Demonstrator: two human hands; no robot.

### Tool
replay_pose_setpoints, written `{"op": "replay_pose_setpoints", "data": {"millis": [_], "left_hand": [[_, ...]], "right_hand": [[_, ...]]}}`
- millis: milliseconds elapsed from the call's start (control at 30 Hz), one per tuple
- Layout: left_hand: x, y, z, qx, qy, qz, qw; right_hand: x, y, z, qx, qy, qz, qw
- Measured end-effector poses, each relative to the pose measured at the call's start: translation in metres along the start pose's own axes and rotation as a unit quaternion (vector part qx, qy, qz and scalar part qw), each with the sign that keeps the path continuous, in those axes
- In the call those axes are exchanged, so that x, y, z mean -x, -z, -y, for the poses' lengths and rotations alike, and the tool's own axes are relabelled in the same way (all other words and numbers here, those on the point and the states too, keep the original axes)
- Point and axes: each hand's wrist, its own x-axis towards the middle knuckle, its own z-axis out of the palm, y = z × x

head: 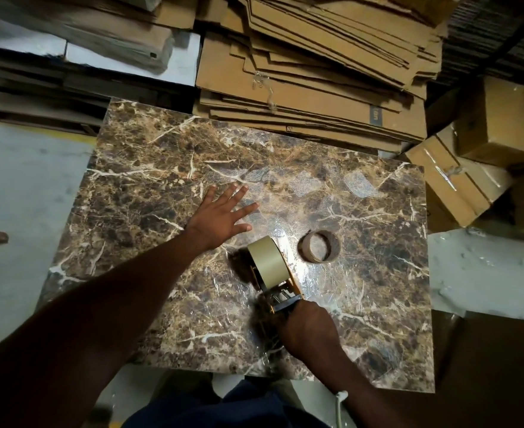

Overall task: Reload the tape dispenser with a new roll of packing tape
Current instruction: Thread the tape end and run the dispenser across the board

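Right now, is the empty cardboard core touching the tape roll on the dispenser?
Apart. The head view shows bare marble tabletop between the empty core and the tape roll.

tape dispenser [280, 291]: roll-loaded, upright | tape roll [265, 261]: tan | empty core [318, 245]: beside

So the tabletop [149, 168] sits in the middle of everything. Near its front edge is the tape dispenser [280, 291] with the tape roll [268, 262] mounted on it, right hand [308, 330] wrapped round the handle. The empty core [318, 245] stands just right of the roll, not touching. Left hand [222, 216] lies flat on the table, behind and left of the roll. Flattened cardboard [310, 78] is stacked behind the table, taped boxes [476, 149] off to its right.
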Motion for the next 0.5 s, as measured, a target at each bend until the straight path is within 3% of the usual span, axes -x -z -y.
{"op": "replay_pose_setpoints", "data": {"millis": [500], "left_hand": [[-0.001, -0.001, 0.000, 0.008, -0.009, -0.010, 1.000]], "right_hand": [[0.014, -0.034, -0.043, 0.068, -0.010, 0.068, 0.995]]}}
